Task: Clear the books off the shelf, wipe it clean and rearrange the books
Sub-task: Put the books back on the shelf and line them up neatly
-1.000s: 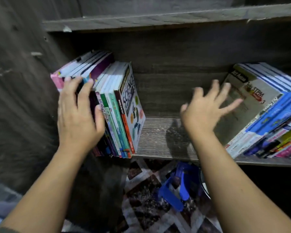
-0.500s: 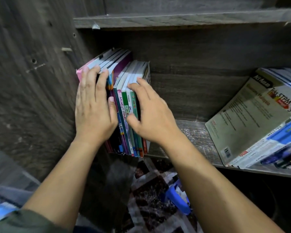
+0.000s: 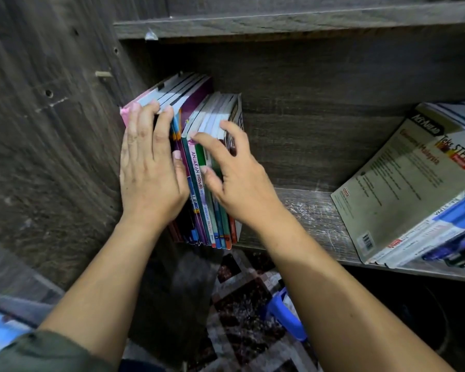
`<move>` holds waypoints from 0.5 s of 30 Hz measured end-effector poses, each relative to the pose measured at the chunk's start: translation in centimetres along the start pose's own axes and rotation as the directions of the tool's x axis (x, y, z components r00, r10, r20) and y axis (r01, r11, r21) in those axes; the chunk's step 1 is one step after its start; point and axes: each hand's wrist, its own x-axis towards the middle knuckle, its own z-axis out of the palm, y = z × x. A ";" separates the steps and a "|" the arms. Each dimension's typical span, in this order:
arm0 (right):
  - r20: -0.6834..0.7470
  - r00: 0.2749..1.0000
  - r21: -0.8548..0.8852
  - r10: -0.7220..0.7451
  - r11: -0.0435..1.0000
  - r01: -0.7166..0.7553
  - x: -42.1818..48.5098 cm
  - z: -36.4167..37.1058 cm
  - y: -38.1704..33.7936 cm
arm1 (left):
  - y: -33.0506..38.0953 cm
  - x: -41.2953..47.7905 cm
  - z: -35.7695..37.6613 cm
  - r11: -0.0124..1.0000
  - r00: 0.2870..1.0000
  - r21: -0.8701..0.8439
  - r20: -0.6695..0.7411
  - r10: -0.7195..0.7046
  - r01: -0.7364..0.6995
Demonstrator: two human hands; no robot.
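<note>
The upright books stand on the shelf board, directly against the side panel. The left hand, nearest the side panel, lies flat on their spines with straight fingers. The right hand, farther from the panel, curls its fingers over the outer books' top edges. The leaning books lie well apart from the panel.

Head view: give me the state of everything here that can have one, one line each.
upright books: standing, packed against the side wall.
leaning books: tilted over, not upright.
shelf: dusty, bare between the groups.
left hand: flat, presses the spines.
right hand: fingers curled round the upright books.
</note>
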 end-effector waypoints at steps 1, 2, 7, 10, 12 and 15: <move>-0.005 1.000 0.024 0.020 1.000 -0.020 0.0 -0.1 -0.1 | 0.0 0.0 0.0 1.000 1.000 0.002 0.000 0.004 -0.004; -0.014 0.999 0.046 0.038 0.998 -0.038 0.0 -0.2 -0.1 | -0.1 0.0 0.0 1.000 1.000 0.004 0.002 0.007 -0.007; -0.097 0.992 0.110 0.086 0.991 -0.075 -0.3 -0.2 0.2 | 0.0 0.1 -0.1 1.000 1.000 -0.018 0.009 -0.008 0.008; -0.165 0.974 0.109 0.158 0.984 -0.141 -0.8 0.4 0.3 | 0.4 0.1 -0.5 0.999 1.000 -0.047 -0.010 -0.023 0.023; -0.219 0.929 0.116 0.299 0.953 -0.279 -1.3 0.3 0.5 | 1.4 -0.2 -0.7 0.996 0.997 -0.051 -0.022 -0.068 0.067; -0.289 0.856 0.135 0.429 0.903 -0.408 -1.9 -1.0 1.8 | 3.7 -1.2 -0.3 0.999 0.999 -0.044 0.009 -0.030 0.031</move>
